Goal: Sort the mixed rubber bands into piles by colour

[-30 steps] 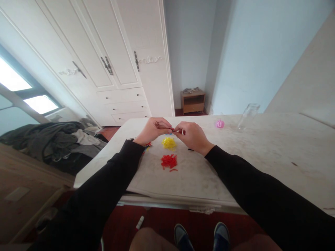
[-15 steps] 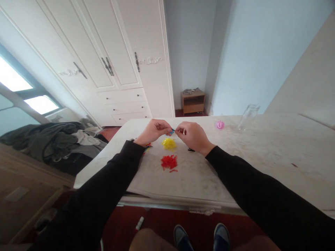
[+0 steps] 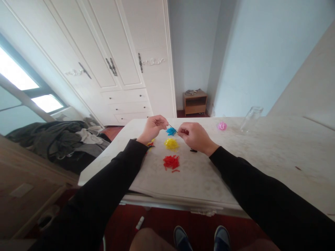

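Note:
My left hand (image 3: 154, 127) and my right hand (image 3: 193, 136) are both pinched over the white table (image 3: 251, 164), and a thin dark strand (image 3: 172, 128) stretches between their fingertips. Below the strand lie three small heaps of short tube pieces: a blue heap (image 3: 171, 131), a yellow heap (image 3: 171, 144) and a red heap (image 3: 171, 162). A few mixed-colour pieces (image 3: 150, 143) show beside my left wrist. A small black piece (image 3: 193, 150) lies under my right wrist.
A pink object (image 3: 221, 126) and an upturned clear glass (image 3: 251, 118) stand at the table's far side. White wardrobes (image 3: 123, 59) rise behind. Clothes (image 3: 60, 143) are piled at left. A wooden bedside cabinet (image 3: 195, 103) stands in the corner.
My hands have drawn apart, the left one rising a little, so the dark strand and the blue heap now show between them. The camera has shifted slightly.

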Available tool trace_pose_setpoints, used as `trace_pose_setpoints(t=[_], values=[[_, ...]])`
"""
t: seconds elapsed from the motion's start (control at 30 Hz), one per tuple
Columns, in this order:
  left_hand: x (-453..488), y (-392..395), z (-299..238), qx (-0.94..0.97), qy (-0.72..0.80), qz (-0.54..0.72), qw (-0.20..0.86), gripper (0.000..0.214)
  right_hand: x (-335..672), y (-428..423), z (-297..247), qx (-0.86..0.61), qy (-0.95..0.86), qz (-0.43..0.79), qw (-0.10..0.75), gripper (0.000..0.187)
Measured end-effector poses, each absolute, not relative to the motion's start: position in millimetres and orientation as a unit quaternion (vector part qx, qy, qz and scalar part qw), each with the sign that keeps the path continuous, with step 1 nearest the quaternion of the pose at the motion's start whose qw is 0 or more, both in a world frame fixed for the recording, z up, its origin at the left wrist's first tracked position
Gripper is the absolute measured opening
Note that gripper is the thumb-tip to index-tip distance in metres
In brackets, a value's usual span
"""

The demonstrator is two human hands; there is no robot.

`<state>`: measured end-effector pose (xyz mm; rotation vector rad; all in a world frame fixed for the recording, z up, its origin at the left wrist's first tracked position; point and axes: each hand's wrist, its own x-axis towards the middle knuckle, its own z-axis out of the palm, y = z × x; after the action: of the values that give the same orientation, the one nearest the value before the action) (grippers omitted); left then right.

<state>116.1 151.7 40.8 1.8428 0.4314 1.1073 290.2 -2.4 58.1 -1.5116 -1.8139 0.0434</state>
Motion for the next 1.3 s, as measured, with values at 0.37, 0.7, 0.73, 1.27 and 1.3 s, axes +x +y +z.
trace_pose_setpoints(t=[0.37,0.7,0.73,1.27,1.3], values=[[114.8,155.0,40.2,0.71,0.241,0.506,0.427,0.011,297.0,-2.0,59.9,-0.605,-0.71,0.01,0.361,0.011],[116.3,145.2,40.9,0.771,0.194,0.414,0.443,0.027,307.0,-4.7,62.9,-0.676,-0.674,-0.044,0.295,0.014],[115.0,146.2,41.4,0.77,0.198,0.424,0.433,0.027,311.3,-5.0,65.0,-0.683,-0.673,-0.052,0.278,0.014],[112.0,149.2,37.4,0.819,0.23,0.401,0.34,0.02,354.9,-14.4,82.9,-0.652,-0.746,0.075,0.113,0.015],[111.9,148.5,37.7,0.821,0.233,0.398,0.335,0.02,354.0,-14.9,83.2,-0.651,-0.748,0.073,0.108,0.016]])
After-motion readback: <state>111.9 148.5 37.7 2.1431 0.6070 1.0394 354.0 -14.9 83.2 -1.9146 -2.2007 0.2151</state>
